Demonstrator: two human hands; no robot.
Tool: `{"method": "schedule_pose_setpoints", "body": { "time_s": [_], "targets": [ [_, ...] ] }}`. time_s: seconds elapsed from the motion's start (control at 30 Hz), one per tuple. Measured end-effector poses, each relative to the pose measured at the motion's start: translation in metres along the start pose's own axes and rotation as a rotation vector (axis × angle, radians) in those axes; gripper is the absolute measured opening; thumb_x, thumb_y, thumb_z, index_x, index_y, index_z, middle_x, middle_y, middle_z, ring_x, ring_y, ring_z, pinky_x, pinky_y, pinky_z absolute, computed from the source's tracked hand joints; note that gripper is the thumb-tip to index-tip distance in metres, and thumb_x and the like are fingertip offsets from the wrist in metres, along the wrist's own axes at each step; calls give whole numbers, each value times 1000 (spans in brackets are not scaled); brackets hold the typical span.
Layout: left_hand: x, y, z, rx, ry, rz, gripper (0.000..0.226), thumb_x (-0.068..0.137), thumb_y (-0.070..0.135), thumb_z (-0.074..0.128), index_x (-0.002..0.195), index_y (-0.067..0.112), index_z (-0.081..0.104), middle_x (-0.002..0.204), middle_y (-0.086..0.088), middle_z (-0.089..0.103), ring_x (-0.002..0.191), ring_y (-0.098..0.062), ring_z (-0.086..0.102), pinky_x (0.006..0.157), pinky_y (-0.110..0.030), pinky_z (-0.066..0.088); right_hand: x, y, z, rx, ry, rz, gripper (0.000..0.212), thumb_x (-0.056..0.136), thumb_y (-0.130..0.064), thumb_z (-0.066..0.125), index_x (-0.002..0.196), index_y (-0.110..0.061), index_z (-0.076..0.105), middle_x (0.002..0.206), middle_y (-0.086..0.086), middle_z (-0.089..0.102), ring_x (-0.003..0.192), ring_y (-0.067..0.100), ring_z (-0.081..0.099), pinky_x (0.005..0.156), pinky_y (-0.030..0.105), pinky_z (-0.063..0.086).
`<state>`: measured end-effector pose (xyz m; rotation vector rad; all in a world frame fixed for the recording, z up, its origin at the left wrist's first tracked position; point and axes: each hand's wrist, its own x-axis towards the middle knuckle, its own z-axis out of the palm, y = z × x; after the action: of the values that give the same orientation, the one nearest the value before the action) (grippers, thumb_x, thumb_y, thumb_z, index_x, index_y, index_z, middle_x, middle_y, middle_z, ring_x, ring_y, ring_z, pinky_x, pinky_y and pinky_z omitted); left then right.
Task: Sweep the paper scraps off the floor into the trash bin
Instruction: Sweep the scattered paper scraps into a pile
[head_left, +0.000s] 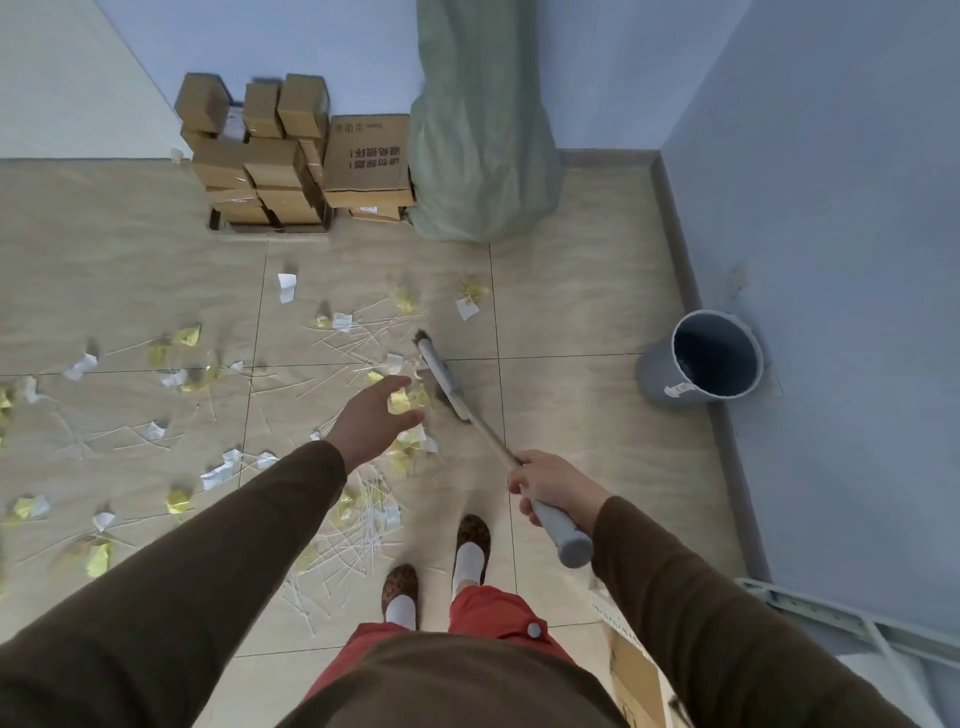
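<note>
Left of the trash bin, paper scraps litter the floor. The right hand grips the broom one-handed, likely to drag scraps binward; the left hand hovers open, holding nothing.

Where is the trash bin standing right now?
In the head view the trash bin stands on the right side of the floor, against the blue wall, to the right of the broom head.
</note>
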<state>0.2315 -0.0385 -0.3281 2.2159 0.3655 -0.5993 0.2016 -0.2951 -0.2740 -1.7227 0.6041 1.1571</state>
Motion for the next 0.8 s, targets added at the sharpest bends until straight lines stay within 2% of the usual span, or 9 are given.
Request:
{"method": "schedule_pose_setpoints", "body": {
  "time_s": [0.13, 0.23, 0.3, 0.4, 0.5, 0.6, 0.67, 0.73, 0.8],
  "targets": [
    [10, 11, 1, 4, 12, -13, 62, 86, 37, 74, 142, 24, 51, 145, -1, 54, 128, -24, 53, 101, -33, 40, -20, 16, -23, 67, 55, -54, 28, 105, -26, 42, 130, -16, 48, 93, 10, 54, 56, 13, 54, 48, 24, 50],
    [15, 13, 3, -4, 20, -29, 61, 86, 37, 74, 141, 24, 52, 144, 0, 55, 127, -24, 54, 99, -32, 40, -21, 19, -43, 216, 54, -21, 37, 102, -9, 47, 137, -17, 42, 94, 15, 58, 62, 17, 65, 54, 30, 58],
    [18, 14, 4, -8, 27, -37, 60, 86, 37, 74, 140, 24, 52, 142, -1, 56, 126, -23, 54, 97, -30, 39, -6, 8, -60, 299, 54, 15, 49, 98, -1, 49, 143, -17, 39, 99, 17, 60, 59, 16, 59, 48, 27, 54],
    [25, 16, 3, -17, 39, -42, 59, 86, 36, 74, 140, 23, 52, 142, -1, 56, 124, -24, 55, 97, -31, 40, 29, -19, -79, 184, 120, 6, 24, 98, 0, 41, 120, -7, 51, 90, 14, 55, 52, 12, 44, 39, 20, 43],
    [32, 16, -2, 1, 57, -35, 60, 88, 34, 72, 143, 21, 51, 145, -1, 54, 127, -24, 53, 100, -31, 38, 73, -51, -84, -6, 198, -13, 18, 98, -1, 34, 99, -9, 50, 80, 12, 53, 50, 15, 43, 39, 21, 40],
    [43, 11, -10, 4, 74, -12, 58, 88, 33, 72, 141, 22, 51, 143, -2, 56, 126, -23, 55, 99, -29, 39, 118, -93, -87, -150, 244, -9, 22, 99, -6, 29, 113, -15, 44, 70, 11, 50, 50, 18, 43, 39, 21, 40],
    [53, 6, -15, -14, 104, 4, 57, 87, 32, 73, 140, 23, 53, 141, -1, 57, 126, -20, 55, 100, -29, 39, 145, -122, -87, -188, 244, 41, 26, 102, -14, 27, 120, -11, 45, 68, 10, 50, 50, 18, 43, 36, 19, 39],
    [63, 1, -20, -32, 132, 12, 56, 86, 32, 74, 138, 25, 55, 140, 1, 58, 127, -18, 54, 101, -29, 40, 159, -148, -79, -245, 227, 61, 25, 103, -14, 28, 114, -2, 47, 67, 11, 51, 51, 18, 44, 38, 21, 40],
    [70, -6, -24, -57, 148, 13, 52, 87, 31, 74, 135, 25, 57, 135, 2, 61, 124, -17, 56, 100, -30, 42, 168, -164, -64, -330, 189, 19, 20, 102, -7, 31, 110, -1, 48, 69, 11, 51, 54, 18, 45, 47, 27, 43]
  ]
}}
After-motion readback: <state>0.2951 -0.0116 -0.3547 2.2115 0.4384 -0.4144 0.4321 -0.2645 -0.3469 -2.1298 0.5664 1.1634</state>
